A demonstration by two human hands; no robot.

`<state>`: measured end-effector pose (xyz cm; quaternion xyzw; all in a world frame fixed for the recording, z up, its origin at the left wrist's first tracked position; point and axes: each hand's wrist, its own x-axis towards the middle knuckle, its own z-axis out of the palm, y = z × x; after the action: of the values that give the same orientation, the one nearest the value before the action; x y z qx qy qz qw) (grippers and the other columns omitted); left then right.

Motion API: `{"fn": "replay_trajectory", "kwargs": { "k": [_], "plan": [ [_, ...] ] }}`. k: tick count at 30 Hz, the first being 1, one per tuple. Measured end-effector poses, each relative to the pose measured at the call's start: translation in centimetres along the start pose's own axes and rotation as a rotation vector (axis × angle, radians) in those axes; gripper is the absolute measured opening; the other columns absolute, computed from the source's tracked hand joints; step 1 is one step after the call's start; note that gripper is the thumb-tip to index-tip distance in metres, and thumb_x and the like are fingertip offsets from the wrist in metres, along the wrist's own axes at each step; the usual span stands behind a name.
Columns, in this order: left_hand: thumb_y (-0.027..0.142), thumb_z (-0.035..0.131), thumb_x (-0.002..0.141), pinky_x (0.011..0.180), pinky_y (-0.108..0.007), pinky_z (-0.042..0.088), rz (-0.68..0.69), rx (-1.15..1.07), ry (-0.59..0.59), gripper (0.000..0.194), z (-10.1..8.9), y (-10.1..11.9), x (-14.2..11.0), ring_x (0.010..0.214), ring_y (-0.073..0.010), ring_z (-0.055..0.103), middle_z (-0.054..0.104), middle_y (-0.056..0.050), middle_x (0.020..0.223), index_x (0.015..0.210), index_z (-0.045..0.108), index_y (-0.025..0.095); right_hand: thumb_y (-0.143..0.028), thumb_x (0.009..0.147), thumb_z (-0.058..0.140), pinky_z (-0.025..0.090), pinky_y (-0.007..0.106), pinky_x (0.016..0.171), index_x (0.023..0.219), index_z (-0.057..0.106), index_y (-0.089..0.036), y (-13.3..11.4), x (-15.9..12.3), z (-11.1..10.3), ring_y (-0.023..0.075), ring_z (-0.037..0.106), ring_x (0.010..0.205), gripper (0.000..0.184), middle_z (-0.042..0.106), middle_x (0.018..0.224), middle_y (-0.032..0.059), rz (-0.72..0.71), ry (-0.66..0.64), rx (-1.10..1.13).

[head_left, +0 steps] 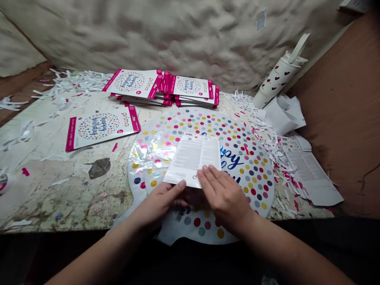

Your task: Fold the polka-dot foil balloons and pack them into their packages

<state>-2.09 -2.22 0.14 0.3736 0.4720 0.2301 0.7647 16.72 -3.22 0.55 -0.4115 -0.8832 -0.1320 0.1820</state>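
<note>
Both hands are on a white printed balloon packet (192, 158), its text side up, tilted above a pile of flat foil balloons. My left hand (169, 198) grips its near left edge, thumb on top and fingers underneath. My right hand (222, 194) lies over the near right corner with its fingers stretched flat on the print. Beneath the packet, the round foil balloons (255, 166) show coloured dots and blue lettering, partly covered by my hands. Left of them a balloon packet (103, 126) with pink ends lies face up.
Stacked packets (136, 84) and a second stack (192, 88) stand at the back. A white bottle with hearts (277, 79) leans at the back right, beside a curled paper (285, 113). Printed sheets (311, 170) lie at the right. Paper strips (77, 83) litter the table.
</note>
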Motion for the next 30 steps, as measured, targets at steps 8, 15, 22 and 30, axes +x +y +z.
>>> {"fn": "replay_trajectory", "kwargs": {
  "k": [8, 15, 22, 30],
  "plan": [
    [0.020, 0.060, 0.081, 0.064, -0.024, 0.051, -0.143, -0.719, 0.144, 0.008, 1.0, -0.1, 1.7, 0.065, -0.0127, 0.061, 0.062, -0.003, 0.068, 0.076, 0.059, 0.014, -0.003, 0.084, 0.046, 0.058, 0.036, 0.076, 0.105, 0.065, -0.006, -2.0, -0.7, 0.7, 0.0267, 0.066, 0.094, 0.028, 0.067, 0.103, 0.0185, 0.109, 0.133, -0.002],
    [0.025, 0.066, 0.078, 0.069, -0.024, 0.049, 0.038, -0.546, 0.090, 0.012, 2.0, -0.6, 1.1, 0.069, -0.0112, 0.058, 0.063, -0.002, 0.076, 0.081, 0.062, 0.014, -0.005, 0.084, 0.048, 0.058, 0.037, 0.074, 0.106, 0.065, -0.007, -2.7, -0.9, 0.7, 0.0275, 0.067, 0.092, 0.028, 0.067, 0.103, 0.0181, 0.141, 0.142, -0.003],
    [0.027, 0.067, 0.075, 0.065, -0.024, 0.049, 0.139, -0.489, 0.133, 0.014, 1.7, -1.0, 1.6, 0.065, -0.0112, 0.059, 0.062, 0.000, 0.070, 0.073, 0.059, 0.016, -0.022, 0.087, 0.051, 0.055, 0.030, 0.079, 0.108, 0.061, -0.014, -1.6, -0.4, 0.4, 0.0204, 0.067, 0.091, 0.025, 0.070, 0.102, 0.0111, 0.290, 0.084, 0.355],
    [0.040, 0.063, 0.077, 0.067, -0.027, 0.049, 0.302, 0.047, 0.259, 0.027, 1.2, -0.9, 1.3, 0.070, -0.0159, 0.059, 0.062, -0.001, 0.070, 0.070, 0.058, 0.015, -0.014, 0.085, 0.044, 0.054, 0.035, 0.073, 0.088, 0.062, -0.012, -1.1, 0.6, 0.4, 0.0212, 0.064, 0.079, 0.019, 0.067, 0.080, 0.0102, 0.308, 0.116, 0.367]
  ]
}}
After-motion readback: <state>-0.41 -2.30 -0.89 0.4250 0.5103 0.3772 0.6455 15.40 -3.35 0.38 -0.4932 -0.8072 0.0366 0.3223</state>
